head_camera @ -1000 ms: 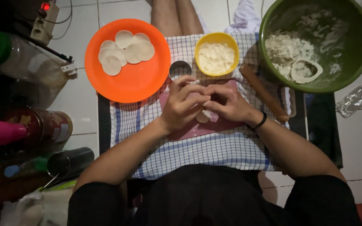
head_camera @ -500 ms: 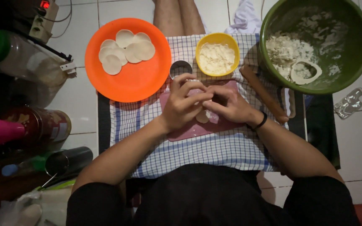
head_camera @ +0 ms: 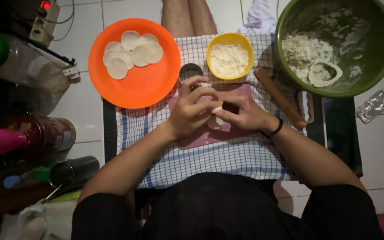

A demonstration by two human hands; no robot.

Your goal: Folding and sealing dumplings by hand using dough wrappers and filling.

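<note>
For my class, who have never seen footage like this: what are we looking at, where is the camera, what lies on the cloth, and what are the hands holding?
The camera sits on a person's head and looks straight down, so you see their own two arms. The left hand and right hand meet over a pink board, pinching a small piece of pale dough between the fingertips. Under the board lies a checked cloth. Around it stand an orange plate with dough rounds, a yellow bowl of filling, a round metal cutter, a wooden rolling pin and a green bowl with floury scraps.

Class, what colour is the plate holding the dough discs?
Orange: the plate shows best in the head view.
</note>
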